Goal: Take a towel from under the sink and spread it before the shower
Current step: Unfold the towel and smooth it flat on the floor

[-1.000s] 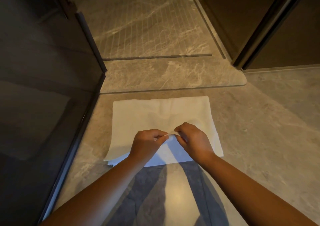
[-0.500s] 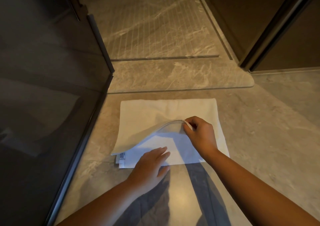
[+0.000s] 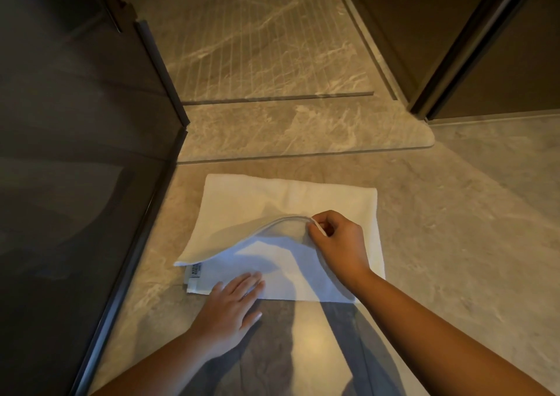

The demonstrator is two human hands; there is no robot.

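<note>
A white folded towel (image 3: 257, 204) lies on the stone floor just in front of the shower's raised threshold (image 3: 303, 135). My right hand (image 3: 336, 241) pinches the edge of the towel's top layer and holds it lifted, so that layer arches above the lower one. My left hand (image 3: 233, 301) lies flat with its fingers spread, pressing the near edge of the lower layer onto the floor. A small label (image 3: 195, 271) shows at the towel's near left corner. Beyond the threshold lies the grooved shower floor (image 3: 257, 41).
A dark glass panel (image 3: 75, 183) with a metal frame runs along the left, close to the towel's left edge. A dark door frame (image 3: 454, 62) stands at the right of the shower opening. Marbled floor (image 3: 469, 229) extends to the right.
My hands parted from a joint pinch at the towel's middle. My left hand dropped flat onto the near edge, while my right hand lifted the top layer's edge.
</note>
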